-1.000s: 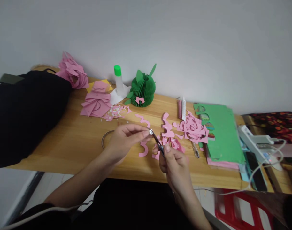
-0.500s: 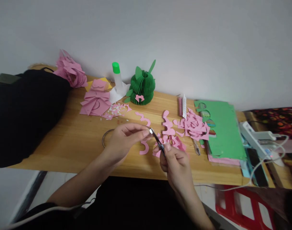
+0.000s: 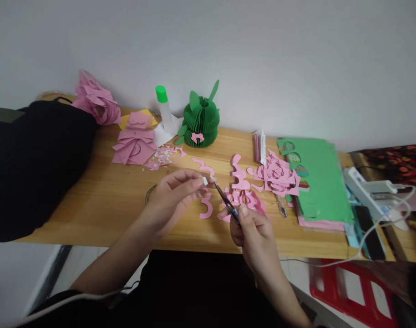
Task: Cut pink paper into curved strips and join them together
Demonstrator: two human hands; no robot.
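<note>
- what do we have in our left hand [image 3: 175, 191]?

- a small white piece [image 3: 205, 181]. the grip is clamped on it, thumb pressed against the fingers, and the piece sticks out at the end, above the table [image 3: 109, 218].

- and our right hand [image 3: 256, 230]?

- its grip is wrapped tight around a slim dark tool [image 3: 227, 202] that slants up and to the left. the tip ends just beside the white piece; we cannot tell whether they touch.

- what do we see lying around our hands?

- a curly pink cutout [image 3: 206, 207] shows between them, and a pink paper clump [image 3: 247, 198] lies just past our right hand. farther back, a wavy pink strip [image 3: 238, 173] lies to the left of a heap of pink scraps [image 3: 278, 175], which is near a stack of green paper [image 3: 320, 182].

- and toward the back edge?

- there we have a pleated green paper ball [image 3: 203, 120] with a pink bow [image 3: 197, 137] on its front. to its left, a green-capped bottle [image 3: 165, 111] stands by some white paper [image 3: 162, 135].

- at the far left?

- a black bag [image 3: 37, 173].
</note>
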